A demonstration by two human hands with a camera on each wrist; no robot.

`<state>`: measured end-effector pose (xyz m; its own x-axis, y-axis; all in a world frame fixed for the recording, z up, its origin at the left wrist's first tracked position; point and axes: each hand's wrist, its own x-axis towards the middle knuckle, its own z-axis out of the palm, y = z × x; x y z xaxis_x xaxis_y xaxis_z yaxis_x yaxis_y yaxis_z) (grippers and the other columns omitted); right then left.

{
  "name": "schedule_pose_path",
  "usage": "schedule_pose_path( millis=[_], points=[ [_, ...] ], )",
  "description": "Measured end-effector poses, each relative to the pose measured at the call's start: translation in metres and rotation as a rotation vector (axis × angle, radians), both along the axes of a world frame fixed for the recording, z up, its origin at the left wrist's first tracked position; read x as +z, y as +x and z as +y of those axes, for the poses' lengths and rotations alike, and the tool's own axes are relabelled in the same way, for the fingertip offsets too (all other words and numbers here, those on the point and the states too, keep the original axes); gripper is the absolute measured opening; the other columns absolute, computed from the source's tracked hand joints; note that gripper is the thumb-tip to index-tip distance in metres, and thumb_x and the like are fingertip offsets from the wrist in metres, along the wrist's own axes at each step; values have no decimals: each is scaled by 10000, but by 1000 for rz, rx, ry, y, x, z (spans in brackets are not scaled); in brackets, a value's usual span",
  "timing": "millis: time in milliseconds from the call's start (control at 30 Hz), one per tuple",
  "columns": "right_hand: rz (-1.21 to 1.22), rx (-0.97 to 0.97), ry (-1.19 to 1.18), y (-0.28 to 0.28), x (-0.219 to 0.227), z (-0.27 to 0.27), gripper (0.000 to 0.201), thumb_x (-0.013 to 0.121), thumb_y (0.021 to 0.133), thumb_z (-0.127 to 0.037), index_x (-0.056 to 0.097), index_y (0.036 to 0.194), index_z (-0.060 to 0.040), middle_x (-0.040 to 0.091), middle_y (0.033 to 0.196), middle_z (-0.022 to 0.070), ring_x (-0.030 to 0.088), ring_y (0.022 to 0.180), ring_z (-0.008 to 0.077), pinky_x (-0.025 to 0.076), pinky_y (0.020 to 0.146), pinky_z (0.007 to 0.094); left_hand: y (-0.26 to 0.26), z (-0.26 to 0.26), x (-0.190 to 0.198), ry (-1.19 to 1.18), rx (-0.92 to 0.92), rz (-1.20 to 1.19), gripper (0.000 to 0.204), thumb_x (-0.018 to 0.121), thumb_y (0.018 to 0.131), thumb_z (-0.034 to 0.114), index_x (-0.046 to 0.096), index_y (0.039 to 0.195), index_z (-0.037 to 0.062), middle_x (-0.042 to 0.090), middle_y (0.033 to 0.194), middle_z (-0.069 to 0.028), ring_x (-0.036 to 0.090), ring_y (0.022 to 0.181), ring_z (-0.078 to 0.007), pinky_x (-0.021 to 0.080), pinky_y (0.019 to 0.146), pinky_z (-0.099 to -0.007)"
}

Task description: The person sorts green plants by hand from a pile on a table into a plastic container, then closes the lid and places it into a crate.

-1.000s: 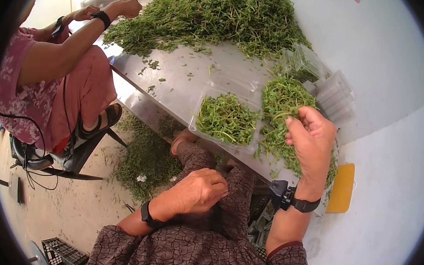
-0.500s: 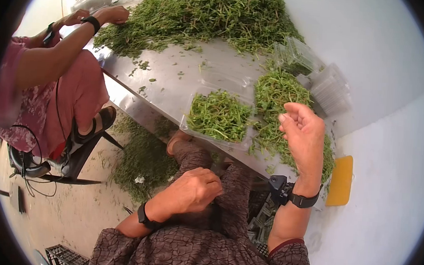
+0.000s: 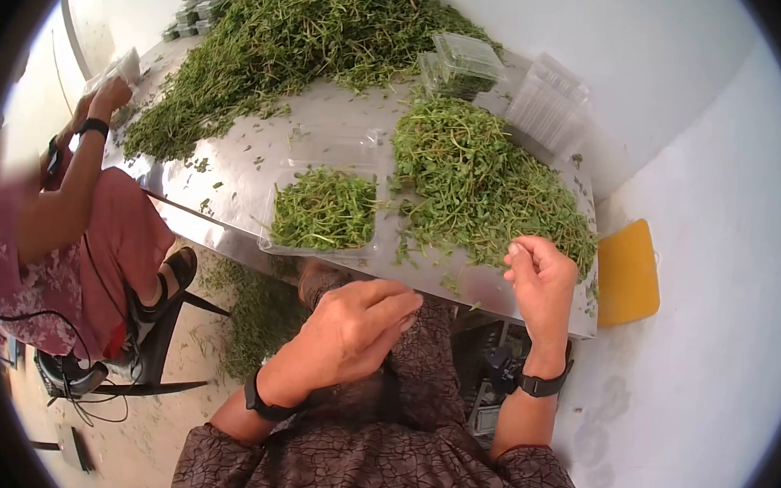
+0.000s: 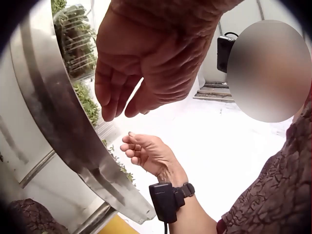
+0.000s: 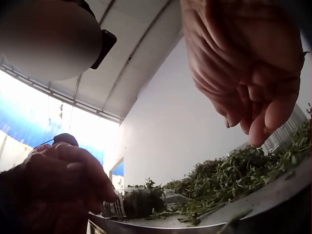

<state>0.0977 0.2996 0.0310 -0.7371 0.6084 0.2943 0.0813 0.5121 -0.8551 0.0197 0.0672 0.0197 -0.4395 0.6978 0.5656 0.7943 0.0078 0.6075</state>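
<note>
My left hand (image 3: 350, 326) hovers over my lap in front of the table edge, its fingers loosely extended with nothing between them. Near the front right edge, my right hand (image 3: 544, 285) is raised beside a smaller heap of leafy green stems (image 3: 484, 178). Its fingers are loosely bent, and the right wrist view shows the hand (image 5: 248, 63) holding nothing. An open clear plastic clamshell box (image 3: 318, 252) lies at the table's front edge, its lid folded back. Cut greens (image 3: 326, 206) fill its base.
A large mound of greens (image 3: 314, 34) covers the back of the metal table (image 3: 327, 115). Clear containers (image 3: 459, 65) and a stack of empty boxes (image 3: 551, 102) stand by the wall. A yellow board (image 3: 630, 272) hangs right. Another person (image 3: 61, 215) sits left.
My right hand, at first at the smaller heap with thumb and fingertips together, has drawn back from it. My left hand has risen and its fingers have straightened. The other person's hands have left the mound.
</note>
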Motion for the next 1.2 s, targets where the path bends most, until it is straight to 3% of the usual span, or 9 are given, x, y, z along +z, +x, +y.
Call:
schedule_pose_path(
  millis=[267,433,567,633,933,1067,1200],
  points=[
    [64,5,-133,9,-30,11,114,607,903,-58,663,882,39,632,655,49,591,567,94,455,517,244,-11,53,11,-76,223,-6,301,645,820,-6,589,1115,-37,630,1052,-224,653,785,-371,533,694,-415],
    [114,38,-155,11,-41,15,106,618,900,-63,668,884,29,637,661,56,587,571,90,447,518,250,-6,78,12,-161,349,22,354,658,829,55,545,1135,-83,599,1113,-282,630,826,-445,520,702,-457],
    [188,64,-3,9,-52,18,66,637,873,-44,666,882,15,639,670,88,585,561,121,439,514,264,-6,95,13,-231,349,-20,345,657,840,72,535,1118,-91,589,1089,-306,607,825,-485,510,691,-483],
    [229,64,43,9,-54,16,51,645,860,-31,665,882,10,637,673,98,585,557,136,440,514,268,-14,107,5,-171,448,43,290,652,852,89,530,1047,-86,586,1010,-308,592,798,-496,503,677,-499],
    [234,82,96,12,-51,13,65,657,825,8,666,888,-2,672,760,127,626,581,189,471,537,283,-36,133,-14,-403,650,116,319,665,862,256,547,915,-36,592,913,-234,625,780,-437,502,663,-501],
    [235,97,102,13,-53,15,77,658,817,16,662,892,-1,671,770,132,629,588,208,473,542,284,-42,130,-20,-408,702,123,249,675,842,205,573,894,-16,610,870,-194,636,760,-406,499,658,-485],
    [245,110,121,14,-51,15,82,657,813,25,656,891,0,666,770,139,627,586,215,471,540,289,-42,117,-5,-60,614,113,96,643,823,71,617,876,-5,626,812,-180,636,732,-378,496,648,-448]
  ],
)
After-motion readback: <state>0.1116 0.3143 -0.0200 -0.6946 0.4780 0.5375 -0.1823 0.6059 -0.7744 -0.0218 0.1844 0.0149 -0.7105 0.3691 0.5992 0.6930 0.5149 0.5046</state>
